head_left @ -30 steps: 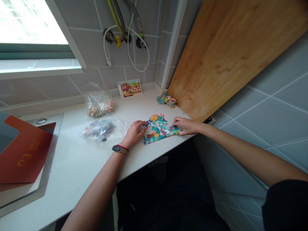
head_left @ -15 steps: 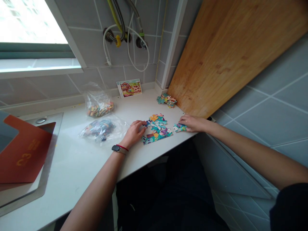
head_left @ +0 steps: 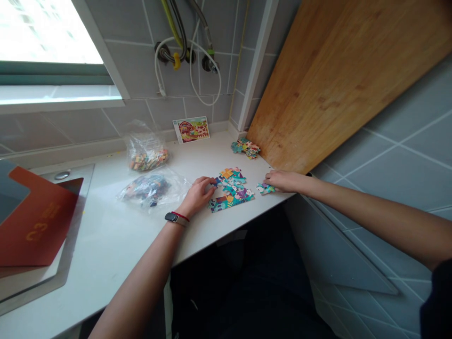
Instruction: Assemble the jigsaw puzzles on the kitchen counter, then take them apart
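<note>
A partly joined jigsaw puzzle (head_left: 231,192) in teal, purple and orange lies flat near the counter's front edge. At its upper left side my left hand (head_left: 200,192) rests with curled fingers, thumb and fingertips closed at a dark blue puzzle piece (head_left: 213,181). My right hand (head_left: 282,181) is to the right of the puzzle, fingers closed over a small group of puzzle pieces (head_left: 264,189) and partly covering it. A narrow gap separates this group from the larger part.
Loose puzzle pieces (head_left: 246,147) are heaped by the leaning wooden board (head_left: 339,80). A picture card (head_left: 191,130) leans against the wall. Two clear bags of pieces, one upright (head_left: 146,153) and one flat (head_left: 150,188), sit left. An orange-red folder (head_left: 38,221) lies over the sink.
The view has shifted slightly. My right hand and the small group of pieces sit a touch farther right, and my right forearm has swung a little. My left hand keeps its place.
</note>
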Demonstrator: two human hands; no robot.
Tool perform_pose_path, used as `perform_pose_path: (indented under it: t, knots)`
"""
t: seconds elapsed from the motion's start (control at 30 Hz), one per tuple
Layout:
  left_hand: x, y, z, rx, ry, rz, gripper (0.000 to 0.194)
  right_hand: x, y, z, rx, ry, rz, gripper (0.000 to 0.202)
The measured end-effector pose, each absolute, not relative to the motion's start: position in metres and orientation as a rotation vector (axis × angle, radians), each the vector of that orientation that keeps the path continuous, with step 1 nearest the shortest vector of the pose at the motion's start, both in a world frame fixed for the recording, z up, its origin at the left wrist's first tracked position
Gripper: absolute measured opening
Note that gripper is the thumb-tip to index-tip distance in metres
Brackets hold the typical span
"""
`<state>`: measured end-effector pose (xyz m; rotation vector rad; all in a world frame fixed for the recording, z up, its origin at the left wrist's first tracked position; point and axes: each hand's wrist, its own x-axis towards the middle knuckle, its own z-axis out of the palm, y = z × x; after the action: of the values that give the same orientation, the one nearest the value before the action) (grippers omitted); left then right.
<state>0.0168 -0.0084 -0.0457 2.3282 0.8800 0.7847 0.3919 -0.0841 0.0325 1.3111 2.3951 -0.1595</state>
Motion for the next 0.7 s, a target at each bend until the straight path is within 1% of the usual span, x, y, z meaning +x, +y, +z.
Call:
perform_pose_path:
  t: [0.13,0.27,0.37,0.53,0.7]
  knots:
    - [0.017,-0.008,-0.046,2.316,0.872,0.777,0.025,0.401,-0.077,0.032,1.332,2.481,-0.212,0.033]
    - [0.017,-0.008,-0.046,2.312,0.875,0.784,0.026,0.402,-0.072,0.043,1.426,2.65,-0.319,0.047]
    - [0.016,-0.008,-0.044,2.303,0.874,0.772,0.026,0.391,-0.073,0.051,1.501,2.775,-0.399,0.052]
    - [0.015,-0.008,-0.041,2.286,0.883,0.774,0.025,0.369,-0.08,0.041,1.47,2.763,-0.482,0.05]
    - [0.016,-0.007,-0.044,2.296,0.866,0.779,0.025,0.371,-0.08,0.019,1.506,2.602,-0.443,0.044]
